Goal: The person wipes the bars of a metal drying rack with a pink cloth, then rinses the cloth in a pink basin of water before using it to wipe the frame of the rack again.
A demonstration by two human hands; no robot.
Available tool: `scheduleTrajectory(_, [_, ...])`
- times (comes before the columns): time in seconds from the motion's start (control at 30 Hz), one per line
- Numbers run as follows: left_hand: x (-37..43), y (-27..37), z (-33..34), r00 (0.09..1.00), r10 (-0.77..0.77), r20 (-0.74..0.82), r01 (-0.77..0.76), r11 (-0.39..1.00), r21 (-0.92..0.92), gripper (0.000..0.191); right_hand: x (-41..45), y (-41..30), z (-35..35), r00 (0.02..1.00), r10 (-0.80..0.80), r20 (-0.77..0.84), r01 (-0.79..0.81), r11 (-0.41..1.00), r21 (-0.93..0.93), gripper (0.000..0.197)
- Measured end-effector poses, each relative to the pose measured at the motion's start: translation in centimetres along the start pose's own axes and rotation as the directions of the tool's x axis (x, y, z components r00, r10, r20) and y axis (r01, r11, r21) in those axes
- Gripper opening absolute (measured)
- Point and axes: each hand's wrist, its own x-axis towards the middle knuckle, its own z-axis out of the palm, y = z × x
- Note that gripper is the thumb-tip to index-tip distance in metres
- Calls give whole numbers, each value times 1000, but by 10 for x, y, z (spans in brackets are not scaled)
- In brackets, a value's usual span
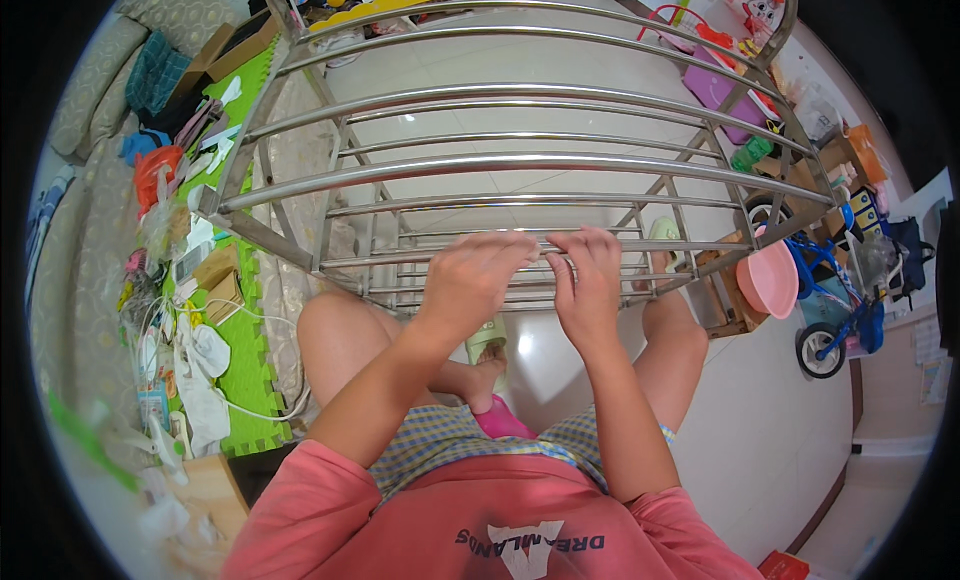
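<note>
A metal rack of shiny tubes [525, 163] fills the upper middle of the head view, with several tiers of bars. My left hand [480, 268] is at the rack's near lower bars, fingers bent forward over them. Close to its right, my right hand [586, 268] is there too, its thumb and fingertips near a bar. The fingertips of the two hands almost meet. Whether either hand grips a bar or something small cannot be told; the fingers are slightly blurred and partly hide the bars behind.
Bags, papers and cables lie on a green foam mat [259, 370] beside the sofa [82, 227] at left. At right are a pink basin [766, 276], a wooden crate [724, 302] and a small blue bicycle [832, 302]. Below me is a green slipper [487, 336].
</note>
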Motion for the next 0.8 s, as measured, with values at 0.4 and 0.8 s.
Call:
scheduleTrajectory(0.4, [-26,-28,-69,984,-105,142,74,976,206,31,1,-12,-5,999,2,-42,-1,1000,23,21])
scheduleTrajectory(0.8, [-16,-17,-46,982,-163,97,157,985,73,25,-1,-15,13,999,-26,-18,27,997,77,22])
